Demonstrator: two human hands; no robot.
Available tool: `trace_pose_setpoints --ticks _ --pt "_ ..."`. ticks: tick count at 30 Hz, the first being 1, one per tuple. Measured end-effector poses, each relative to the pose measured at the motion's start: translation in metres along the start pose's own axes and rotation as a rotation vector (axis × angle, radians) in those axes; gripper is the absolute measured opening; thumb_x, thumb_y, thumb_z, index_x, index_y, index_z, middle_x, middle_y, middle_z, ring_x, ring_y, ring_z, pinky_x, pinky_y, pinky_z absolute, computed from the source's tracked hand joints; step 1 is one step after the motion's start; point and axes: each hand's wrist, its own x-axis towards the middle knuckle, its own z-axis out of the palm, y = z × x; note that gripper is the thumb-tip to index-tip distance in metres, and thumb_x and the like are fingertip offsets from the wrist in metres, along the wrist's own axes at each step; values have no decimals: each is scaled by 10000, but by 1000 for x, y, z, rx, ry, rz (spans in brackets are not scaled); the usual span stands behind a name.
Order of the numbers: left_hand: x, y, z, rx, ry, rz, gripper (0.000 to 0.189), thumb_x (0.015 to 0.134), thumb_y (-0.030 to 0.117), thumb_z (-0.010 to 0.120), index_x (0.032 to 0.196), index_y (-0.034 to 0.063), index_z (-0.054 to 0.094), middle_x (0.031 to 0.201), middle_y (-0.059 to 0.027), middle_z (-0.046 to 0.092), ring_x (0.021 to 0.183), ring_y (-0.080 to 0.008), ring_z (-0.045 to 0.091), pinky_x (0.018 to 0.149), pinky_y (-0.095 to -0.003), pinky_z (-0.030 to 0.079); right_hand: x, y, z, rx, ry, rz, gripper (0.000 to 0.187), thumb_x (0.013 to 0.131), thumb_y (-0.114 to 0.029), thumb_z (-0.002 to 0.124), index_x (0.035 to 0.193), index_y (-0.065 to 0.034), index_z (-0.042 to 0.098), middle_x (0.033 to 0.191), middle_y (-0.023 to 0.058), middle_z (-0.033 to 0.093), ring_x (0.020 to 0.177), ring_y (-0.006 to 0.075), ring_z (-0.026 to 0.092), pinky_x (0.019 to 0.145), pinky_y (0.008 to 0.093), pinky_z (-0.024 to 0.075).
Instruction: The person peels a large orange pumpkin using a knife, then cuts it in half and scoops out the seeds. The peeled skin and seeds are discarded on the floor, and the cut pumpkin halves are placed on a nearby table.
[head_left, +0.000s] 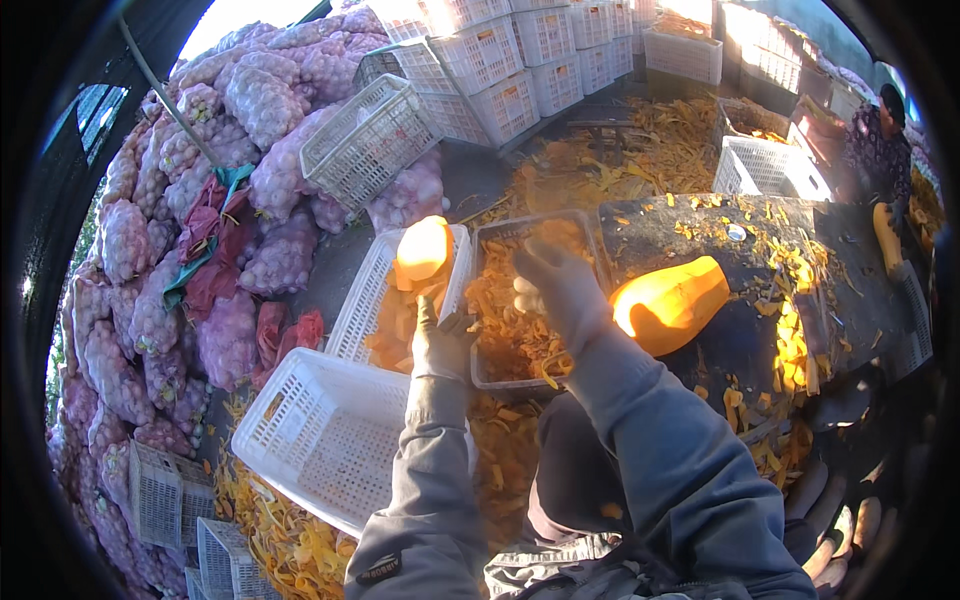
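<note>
My left hand (442, 341), in a glove, reaches over the side of a white plastic crate (360, 300). Its fingers are apart, and no object shows in its grasp. Just beyond the fingertips, a bright orange cut squash piece (424, 253) rests on other orange pieces (391, 322) in that crate. Blurred and gloved, my right hand (559, 289) hangs over a plastic bin (517, 384) of orange pulp and scraps (499, 300); its fingers are bent, and whether they hold anything is unclear. A large peeled squash (671, 306) lies right of that hand on a dark tabletop (645, 232).
Another white crate (337, 442) sits by my left forearm. Net sacks of garlic (262, 97) pile up at left, near stacked crates (480, 60). Peelings (292, 525) cover the floor. A person (874, 150) at far right handles an elongated squash (887, 240).
</note>
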Motion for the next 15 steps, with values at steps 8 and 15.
trace_pose_setpoints --ticks 8,15 --pt "-21 -126 16 189 69 -288 409 974 391 692 1158 42 586 941 -127 644 809 -313 665 697 -479 605 -78 52 -156 22 375 -7 341 986 -132 637 1286 30 634 882 81 670 672 113 610 557 231 498" --pt "-8 -168 82 811 -225 -170 494 934 387 765 1272 55 625 1030 -75 656 820 -184 602 676 -339 516 -134 79 -242 46 531 47 381 969 -149 651 1308 24 624 1010 102 683 713 160 655 577 254 528"
